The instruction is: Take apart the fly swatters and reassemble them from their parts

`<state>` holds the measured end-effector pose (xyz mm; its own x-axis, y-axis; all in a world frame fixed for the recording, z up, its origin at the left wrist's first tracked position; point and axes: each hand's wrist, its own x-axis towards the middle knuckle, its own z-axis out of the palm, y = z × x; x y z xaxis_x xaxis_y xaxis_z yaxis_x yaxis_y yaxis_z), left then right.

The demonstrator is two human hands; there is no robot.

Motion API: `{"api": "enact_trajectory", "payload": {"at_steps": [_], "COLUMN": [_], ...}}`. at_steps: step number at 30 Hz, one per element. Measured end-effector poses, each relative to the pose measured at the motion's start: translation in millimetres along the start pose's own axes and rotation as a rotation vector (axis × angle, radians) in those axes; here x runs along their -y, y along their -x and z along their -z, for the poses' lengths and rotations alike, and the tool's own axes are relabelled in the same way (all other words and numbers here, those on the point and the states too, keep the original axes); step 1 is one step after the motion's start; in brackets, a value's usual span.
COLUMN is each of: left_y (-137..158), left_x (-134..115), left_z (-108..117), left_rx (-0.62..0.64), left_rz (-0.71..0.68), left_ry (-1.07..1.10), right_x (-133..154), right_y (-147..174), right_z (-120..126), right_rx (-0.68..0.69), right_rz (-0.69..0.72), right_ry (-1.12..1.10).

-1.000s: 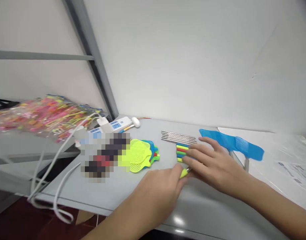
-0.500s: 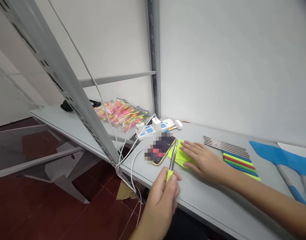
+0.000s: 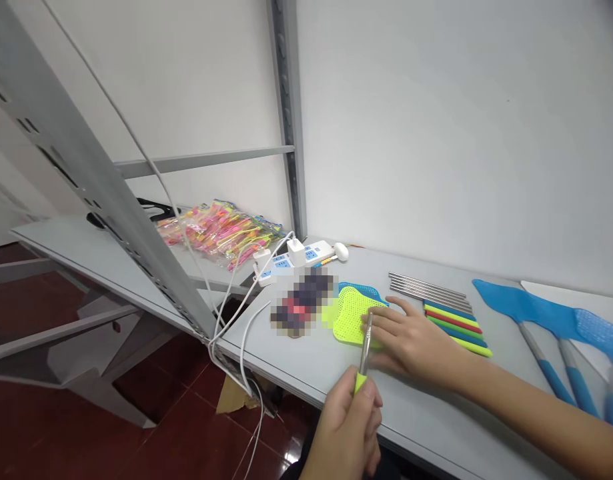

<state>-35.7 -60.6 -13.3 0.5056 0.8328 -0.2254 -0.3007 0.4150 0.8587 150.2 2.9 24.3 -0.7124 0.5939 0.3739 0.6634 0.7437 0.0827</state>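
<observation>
In the head view, my left hand (image 3: pixel 349 420) is closed around the yellow-green grip of a slim metal rod (image 3: pixel 367 340). The rod tilts up and away, its tip in front of my right fingers. My right hand (image 3: pixel 411 337) lies with fingers stretched out over the right part of a yellow-green perforated fly swatter head (image 3: pixel 353 313). Behind that head shows the edge of a blue swatter head (image 3: pixel 361 291). Right of my hand are coloured grip tubes (image 3: pixel 456 327) in a row, with bare metal rods (image 3: pixel 431 291) behind them.
Several blue fly swatters (image 3: pixel 531 317) lie at the table's right. A pixelated phone (image 3: pixel 303 303) lies left of the swatter heads. Behind it stands a power strip (image 3: pixel 313 252) with white cables. A grey metal post (image 3: pixel 121 220) and bagged colourful items (image 3: pixel 221 230) are at the left.
My view has turned a little to the right. Both hands have shifted right along the table, and the rod's tip has dropped. The blue swatter head now shows behind the yellow-green one.
</observation>
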Motion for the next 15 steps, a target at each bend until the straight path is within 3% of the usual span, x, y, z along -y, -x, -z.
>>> {"api": "enact_trajectory", "payload": {"at_steps": [6, 10, 12, 15], "left_y": [-14, -26, -33, -44], "left_x": [-24, -48, -56, -56], "left_z": [-15, -29, -35, -40], "left_rx": [-0.023, 0.01, 0.031, 0.034], "left_rz": [-0.047, -0.134, -0.182, -0.238], "left_ry": [0.036, -0.044, -0.084, -0.157], "right_x": [0, 1, -7, -26], "right_y": [23, 35, 48, 80], "right_z": [3, 20, 35, 54], "right_rx": [-0.008, -0.092, -0.159, -0.32], "right_rz": [0.117, 0.205, 0.177, -0.021], "right_ry": [0.143, 0.231, 0.279, 0.325]}}
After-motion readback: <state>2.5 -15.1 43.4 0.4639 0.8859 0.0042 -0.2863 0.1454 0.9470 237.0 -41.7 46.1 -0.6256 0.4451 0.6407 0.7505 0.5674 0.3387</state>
